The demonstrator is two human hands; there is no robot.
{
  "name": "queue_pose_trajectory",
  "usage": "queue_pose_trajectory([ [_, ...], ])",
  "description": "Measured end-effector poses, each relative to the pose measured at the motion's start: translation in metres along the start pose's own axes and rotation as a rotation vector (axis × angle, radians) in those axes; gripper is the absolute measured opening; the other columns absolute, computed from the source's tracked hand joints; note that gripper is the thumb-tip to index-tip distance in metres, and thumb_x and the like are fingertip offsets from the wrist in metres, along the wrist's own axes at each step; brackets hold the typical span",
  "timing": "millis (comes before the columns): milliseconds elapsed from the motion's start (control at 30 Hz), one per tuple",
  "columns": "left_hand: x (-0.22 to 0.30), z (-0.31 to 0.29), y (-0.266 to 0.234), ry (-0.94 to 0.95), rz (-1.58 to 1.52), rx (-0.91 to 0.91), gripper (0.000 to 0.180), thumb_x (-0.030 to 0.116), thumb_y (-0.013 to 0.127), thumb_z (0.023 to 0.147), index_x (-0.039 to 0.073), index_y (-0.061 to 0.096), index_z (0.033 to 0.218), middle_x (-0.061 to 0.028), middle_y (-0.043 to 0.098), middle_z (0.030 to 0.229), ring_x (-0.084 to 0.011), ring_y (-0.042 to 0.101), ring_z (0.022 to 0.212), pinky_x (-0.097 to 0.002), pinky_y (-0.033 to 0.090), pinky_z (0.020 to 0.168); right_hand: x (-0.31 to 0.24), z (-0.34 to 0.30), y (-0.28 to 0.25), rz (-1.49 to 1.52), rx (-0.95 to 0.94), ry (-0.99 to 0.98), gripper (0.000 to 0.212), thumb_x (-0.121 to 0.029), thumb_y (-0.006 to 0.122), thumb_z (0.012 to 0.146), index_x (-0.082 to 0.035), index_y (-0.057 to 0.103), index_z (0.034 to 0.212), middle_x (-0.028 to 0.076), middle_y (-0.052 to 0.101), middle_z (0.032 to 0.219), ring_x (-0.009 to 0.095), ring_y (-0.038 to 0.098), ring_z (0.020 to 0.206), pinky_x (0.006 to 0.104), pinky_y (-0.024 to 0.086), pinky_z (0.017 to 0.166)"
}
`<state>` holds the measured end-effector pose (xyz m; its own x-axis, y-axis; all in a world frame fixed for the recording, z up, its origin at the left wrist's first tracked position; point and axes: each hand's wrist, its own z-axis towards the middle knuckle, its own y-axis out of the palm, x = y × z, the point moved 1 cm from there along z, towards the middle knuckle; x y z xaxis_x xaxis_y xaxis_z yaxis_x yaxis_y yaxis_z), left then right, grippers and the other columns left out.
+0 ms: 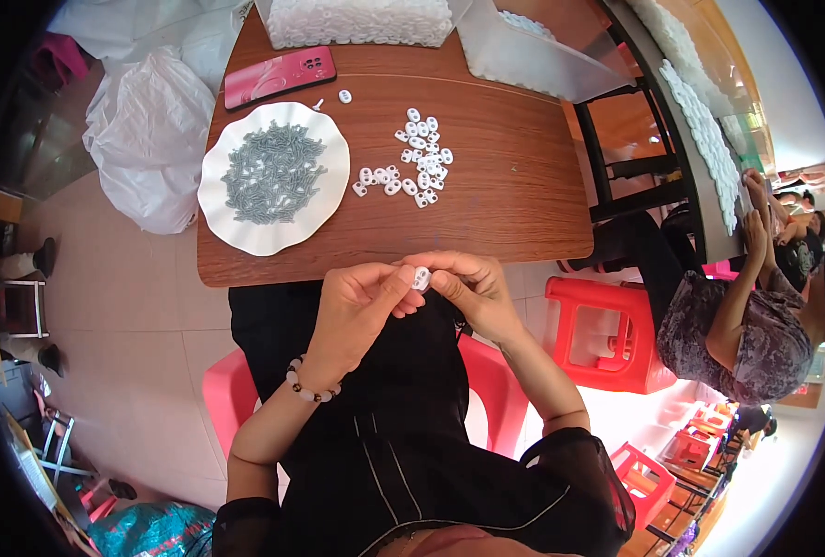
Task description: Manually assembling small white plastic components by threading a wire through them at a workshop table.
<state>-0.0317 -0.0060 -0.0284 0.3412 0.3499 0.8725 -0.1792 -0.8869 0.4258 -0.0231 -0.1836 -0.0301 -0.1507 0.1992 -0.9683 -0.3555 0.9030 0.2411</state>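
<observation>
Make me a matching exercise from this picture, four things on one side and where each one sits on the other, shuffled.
Things:
1. small white plastic piece
2. grey screws
3. red phone
4. loose white pieces

Places:
A. at the far edge of the wooden table, left of a clear container
B. pinched between the left hand and right hand
C. heaped on the white wavy plate
D. scattered on the bare wood right of the plate

Pairs: 1-B, 2-C, 3-A, 4-D
</observation>
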Motion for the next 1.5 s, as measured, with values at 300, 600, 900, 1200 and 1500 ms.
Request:
queue_pose_trajectory([
  [300,-0.002,0.004,-0.003,0.004,-0.045,0.003,0.026,0.021,0.058,0.096,-0.002,0.067,0.097,-0.0072,0.067,0.079,-0.0089,0.060,0.067,-0.0224,0.048,0.064,-0.008,0.008,0.002,-0.180,-0.019,-0.098,0.025,-0.010,0.057,0.095,0.001,0.063,0.117,0.008,0.066,0.104,0.013,0.062,0.095,0.0267,0.049,0.085],
  [600,-0.009,0.009,-0.003,-0.044,-0.193,0.029,0.031,0.025,0.054,0.098,-0.003,0.066,0.106,-0.0066,0.067,0.086,-0.0078,0.059,0.073,-0.0212,0.048,0.067,-0.053,0.054,-0.022,-0.584,0.233,-0.265,0.020,-0.014,0.063,0.091,0.001,0.069,0.103,0.006,0.069,0.093,0.010,0.062,0.086,0.0251,0.049,0.078],
  [900,-0.019,0.008,-0.010,-0.059,-0.172,0.012,0.028,0.023,0.054,0.097,-0.002,0.067,0.104,-0.0036,0.065,0.080,-0.0063,0.056,0.068,-0.0203,0.046,0.064,-0.177,0.192,-0.193,-1.408,0.927,-0.681,0.023,-0.019,0.064,0.087,0.000,0.070,0.098,0.013,0.072,0.085,0.016,0.067,0.077,0.0283,0.050,0.073],
  [1200,-0.015,0.004,-0.020,-0.082,-0.132,0.033,0.025,0.021,0.055,0.096,-0.001,0.068,0.095,-0.0013,0.063,0.075,-0.0050,0.054,0.065,-0.0193,0.044,0.062,-0.087,0.134,-0.088,-1.217,0.334,-0.487,0.015,-0.011,0.063,0.089,-0.002,0.069,0.098,0.008,0.069,0.082,0.011,0.062,0.073,0.0262,0.048,0.064],
  [1500,-0.016,0.004,-0.015,-0.098,-0.074,0.016,0.025,0.021,0.055,0.096,-0.001,0.068,0.095,-0.0013,0.062,0.074,-0.0052,0.054,0.066,-0.0192,0.044,0.062,-0.037,0.122,-0.052,-1.363,0.056,-0.420,0.015,-0.008,0.065,0.084,-0.008,0.069,0.098,0.009,0.058,0.077,0.024,0.055,0.077,0.0349,0.047,0.068],
])
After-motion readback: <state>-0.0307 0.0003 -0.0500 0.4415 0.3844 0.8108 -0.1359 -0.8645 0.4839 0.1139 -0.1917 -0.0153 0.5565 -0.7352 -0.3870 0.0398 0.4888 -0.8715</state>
